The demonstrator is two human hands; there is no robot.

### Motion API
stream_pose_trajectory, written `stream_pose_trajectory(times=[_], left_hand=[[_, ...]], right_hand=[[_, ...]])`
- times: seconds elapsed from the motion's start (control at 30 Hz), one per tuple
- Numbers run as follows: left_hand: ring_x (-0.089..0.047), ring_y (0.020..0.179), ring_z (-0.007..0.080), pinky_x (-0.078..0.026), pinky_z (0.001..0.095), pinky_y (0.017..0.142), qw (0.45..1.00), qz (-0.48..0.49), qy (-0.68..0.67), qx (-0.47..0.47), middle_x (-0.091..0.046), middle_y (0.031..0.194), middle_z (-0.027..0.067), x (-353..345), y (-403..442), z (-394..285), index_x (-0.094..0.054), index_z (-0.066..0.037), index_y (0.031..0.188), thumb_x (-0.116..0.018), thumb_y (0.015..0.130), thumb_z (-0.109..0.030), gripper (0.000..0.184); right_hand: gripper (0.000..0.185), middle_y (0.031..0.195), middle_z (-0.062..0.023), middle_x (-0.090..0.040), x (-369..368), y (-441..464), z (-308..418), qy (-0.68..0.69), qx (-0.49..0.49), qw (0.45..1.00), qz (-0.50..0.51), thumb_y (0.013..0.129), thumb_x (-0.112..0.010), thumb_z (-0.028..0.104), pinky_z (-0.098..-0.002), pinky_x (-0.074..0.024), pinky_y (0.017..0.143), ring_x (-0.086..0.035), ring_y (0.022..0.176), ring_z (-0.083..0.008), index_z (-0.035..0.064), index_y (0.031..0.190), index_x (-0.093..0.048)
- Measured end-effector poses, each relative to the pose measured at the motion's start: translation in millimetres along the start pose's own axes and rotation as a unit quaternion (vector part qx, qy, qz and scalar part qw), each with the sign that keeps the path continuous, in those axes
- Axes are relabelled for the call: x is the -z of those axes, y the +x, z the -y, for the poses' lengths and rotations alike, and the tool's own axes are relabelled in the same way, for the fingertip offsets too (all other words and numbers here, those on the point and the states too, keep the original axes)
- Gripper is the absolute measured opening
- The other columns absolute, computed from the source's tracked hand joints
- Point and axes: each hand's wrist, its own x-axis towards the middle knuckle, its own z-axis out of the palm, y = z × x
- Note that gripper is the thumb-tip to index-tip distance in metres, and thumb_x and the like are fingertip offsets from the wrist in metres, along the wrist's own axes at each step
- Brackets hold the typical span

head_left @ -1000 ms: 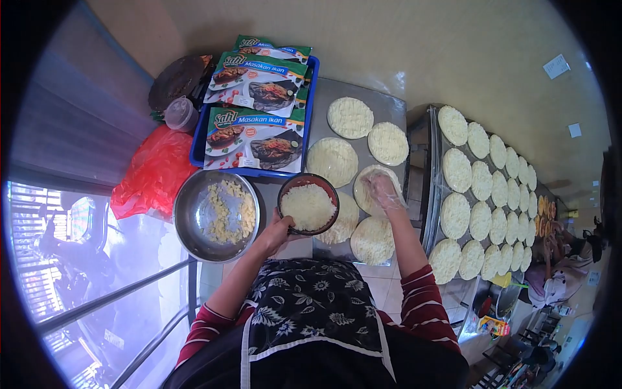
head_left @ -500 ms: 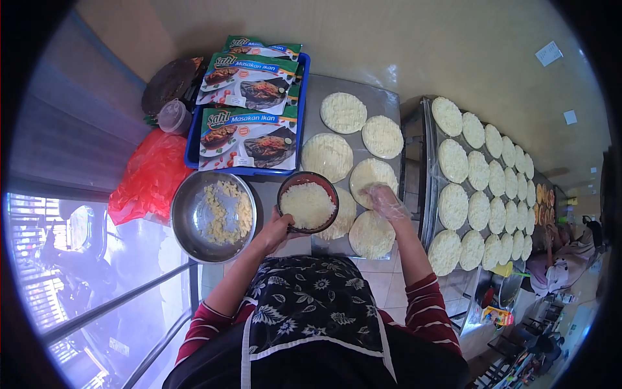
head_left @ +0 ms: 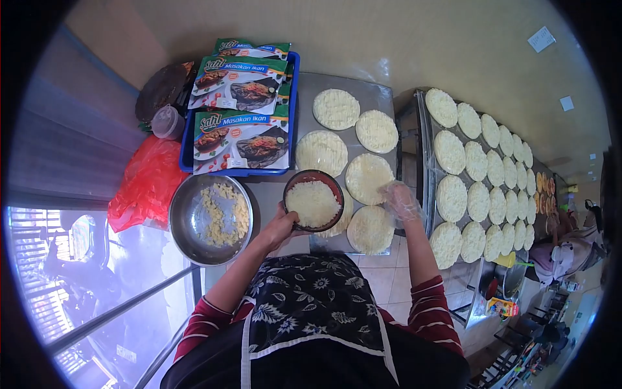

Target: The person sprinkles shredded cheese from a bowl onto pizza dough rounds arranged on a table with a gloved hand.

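Note:
My left hand (head_left: 281,227) grips the rim of a dark bowl (head_left: 339,206) with a reddish inside. White grated shreds (head_left: 312,202), perhaps cheese, fill much of it. The bowl is held over the metal tray (head_left: 337,81), partly covering one pale round base. My right hand (head_left: 403,201), in a clear plastic glove, is at the right edge of another round base (head_left: 369,176), its fingers loosely apart and nothing visible in them. That base looks smoother in its middle than the shred-covered round base (head_left: 370,230) nearer me.
Left of the tray stands a steel bowl (head_left: 177,233) with yellowish crumbly pieces. Behind it, a blue tray (head_left: 293,110) holds printed food packets (head_left: 243,142), beside a red plastic bag (head_left: 142,185). A rack (head_left: 426,175) of several topped rounds stands right. Another person (head_left: 564,253) is farther off.
My right hand has moved from over the middle of the round base to its right edge. My left hand still holds the bowl, now slightly farther right; the whole view has shifted a little.

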Motion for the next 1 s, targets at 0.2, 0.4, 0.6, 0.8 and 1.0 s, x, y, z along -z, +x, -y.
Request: stream_pose_trajectory(times=[0.2, 0.4, 0.6, 0.8, 1.0], left_hand=[[-0.045, 0.116, 0.0395, -0.051, 0.0467, 0.088, 0.999, 0.015, 0.041, 0.008, -0.026, 0.132, 0.0254, -14.2, 5.4, -3.8, 0.001, -0.004, 0.135, -0.037, 0.080, 0.000, 0.067], [-0.046, 0.115, 0.0393, -0.053, 0.0429, 0.085, 0.996, 0.023, 0.089, 0.017, -0.027, 0.131, 0.0265, -28.5, 11.1, -6.4, 0.003, -0.003, 0.134, -0.037, 0.081, -0.001, 0.067], [-0.049, 0.112, 0.0400, -0.055, 0.0407, 0.082, 0.993, 0.027, 0.111, 0.004, -0.030, 0.128, 0.0276, -40.7, 13.7, -10.3, 0.001, 0.000, 0.132, -0.038, 0.082, -0.002, 0.063], [-0.054, 0.107, 0.0330, -0.054, 0.0394, 0.084, 0.992, 0.020, 0.121, 0.028, -0.038, 0.124, 0.0235, -49.7, 9.7, -17.7, -0.006, 0.000, 0.133, -0.040, 0.081, -0.006, 0.063], [-0.054, 0.107, 0.0348, -0.054, 0.0426, 0.084, 0.994, 0.014, 0.102, 0.022, -0.037, 0.126, 0.0236, -50.0, 26.0, -9.4, -0.010, 0.001, 0.133, -0.039, 0.080, -0.002, 0.061]], right_hand=[[0.024, 0.076, -0.0182, -0.061, 6.5, 9.5, -13.8, -0.058, -0.030, 0.996, -0.060, 0.079, -0.060, 0.026, -0.0434, -0.0473, 0.065, -0.060, 0.073, -0.0337, 0.0023, 0.076, -0.064], [0.020, 0.073, -0.0155, -0.061, 24.2, 23.1, 17.3, -0.007, 0.004, 0.994, -0.113, 0.078, -0.064, 0.022, -0.0392, -0.0490, 0.065, -0.060, 0.070, -0.0317, 0.0020, 0.082, -0.064], [0.034, 0.100, -0.0132, -0.062, 18.0, 20.7, 136.4, 0.118, 0.157, 0.978, 0.072, 0.069, -0.069, 0.009, -0.0349, -0.0492, 0.081, -0.060, 0.094, -0.0272, 0.0089, 0.103, -0.063], [0.046, 0.104, -0.0154, -0.061, -15.0, 19.6, 157.1, 0.096, 0.158, 0.983, 0.014, 0.066, -0.067, 0.003, -0.0361, -0.0471, 0.085, -0.058, 0.100, -0.0295, 0.0095, 0.111, -0.061], [0.035, 0.095, -0.0086, -0.063, 0.6, 32.5, 131.4, 0.442, -0.106, 0.884, 0.113, 0.074, -0.069, 0.006, -0.0299, -0.0487, 0.076, -0.061, 0.087, -0.0176, 0.0084, 0.108, -0.061]])
